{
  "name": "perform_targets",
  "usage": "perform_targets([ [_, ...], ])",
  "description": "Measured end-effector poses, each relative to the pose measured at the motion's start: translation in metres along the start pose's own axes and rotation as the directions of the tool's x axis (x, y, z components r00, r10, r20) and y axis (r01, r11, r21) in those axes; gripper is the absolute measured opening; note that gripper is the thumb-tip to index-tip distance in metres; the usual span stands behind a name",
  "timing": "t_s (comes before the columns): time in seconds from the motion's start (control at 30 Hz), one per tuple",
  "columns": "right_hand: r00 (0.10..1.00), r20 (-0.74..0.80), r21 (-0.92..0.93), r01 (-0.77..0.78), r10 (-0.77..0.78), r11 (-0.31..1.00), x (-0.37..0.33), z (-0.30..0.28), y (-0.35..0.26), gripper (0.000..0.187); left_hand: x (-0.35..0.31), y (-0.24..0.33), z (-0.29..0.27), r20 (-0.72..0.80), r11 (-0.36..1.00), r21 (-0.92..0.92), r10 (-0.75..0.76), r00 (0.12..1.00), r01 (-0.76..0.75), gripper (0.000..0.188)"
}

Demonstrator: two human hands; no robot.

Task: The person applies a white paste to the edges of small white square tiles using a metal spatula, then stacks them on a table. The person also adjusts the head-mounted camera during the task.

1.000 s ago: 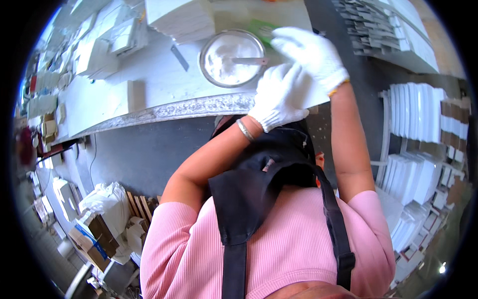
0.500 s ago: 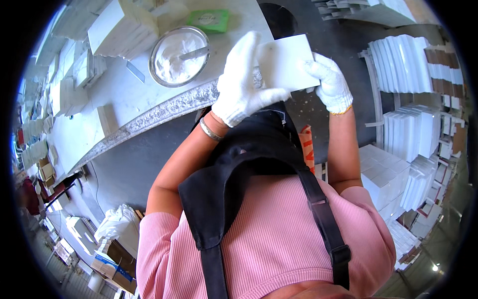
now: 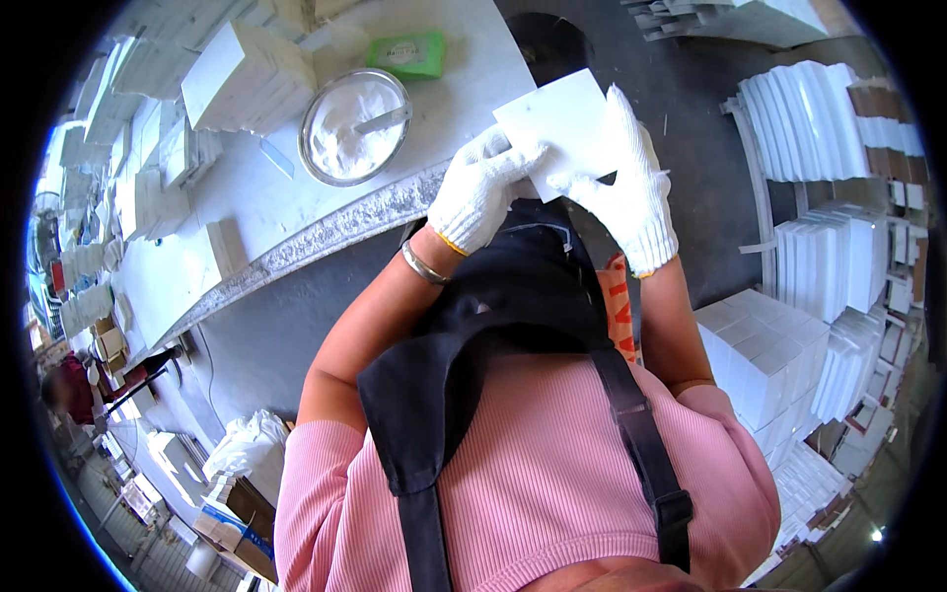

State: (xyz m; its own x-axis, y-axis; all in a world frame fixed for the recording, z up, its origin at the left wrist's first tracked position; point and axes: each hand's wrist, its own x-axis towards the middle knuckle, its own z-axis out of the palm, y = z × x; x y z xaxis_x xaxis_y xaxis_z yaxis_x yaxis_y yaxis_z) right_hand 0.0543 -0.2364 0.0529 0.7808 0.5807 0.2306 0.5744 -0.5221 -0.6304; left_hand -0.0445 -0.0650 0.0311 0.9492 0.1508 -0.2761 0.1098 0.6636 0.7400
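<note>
A square white tile [image 3: 562, 116] is held up in front of me, tilted, just off the table's near right corner. My left hand [image 3: 480, 189], in a white knit glove, grips its lower left edge, thumb on the face and fingers behind. Against the tile's right side lies my gloved right hand [image 3: 631, 187], its fingers stretched out together and the thumb spread along the lower edge. Left of the hands stands a round metal bowl [image 3: 303, 128] with white powder or paste [image 3: 340, 128] in it and a flat metal scraper [image 3: 383, 120] resting across.
On the stone-edged table [image 3: 449, 104] are a green packet [image 3: 406, 55], a thin translucent strip [image 3: 277, 158], a stack of white slabs [image 3: 242, 79] and a small upright block [image 3: 227, 249]. Slab stacks [image 3: 799, 123] and a pile of white blocks [image 3: 764, 340] stand at right. Far left is another person [image 3: 69, 390].
The tile has turned and shifted slightly left. My left hand went from lying flat along its edge to gripping it; my right hand released its grip and now lies stretched along the right edge.
</note>
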Motion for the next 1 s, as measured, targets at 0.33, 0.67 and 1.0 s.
perform_targets([
  [0.33,0.969,-0.023,0.417,-0.214,0.246,0.883,0.027,-0.048,0.034,0.049,-0.01,-0.001,-0.004,0.039,0.997,-0.054,-0.058,0.998,0.06,0.043],
  [0.67,0.922,0.345,0.678,-0.376,0.177,0.632,0.029,-0.018,0.031,0.048,-0.013,0.0,-0.006,0.044,0.998,-0.017,-0.061,0.997,0.062,0.044],
  [1.0,0.816,0.526,0.563,-0.544,0.238,0.622,-0.017,-0.046,0.046,0.054,-0.014,0.004,-0.009,0.017,0.992,0.092,-0.087,0.996,0.085,0.041],
])
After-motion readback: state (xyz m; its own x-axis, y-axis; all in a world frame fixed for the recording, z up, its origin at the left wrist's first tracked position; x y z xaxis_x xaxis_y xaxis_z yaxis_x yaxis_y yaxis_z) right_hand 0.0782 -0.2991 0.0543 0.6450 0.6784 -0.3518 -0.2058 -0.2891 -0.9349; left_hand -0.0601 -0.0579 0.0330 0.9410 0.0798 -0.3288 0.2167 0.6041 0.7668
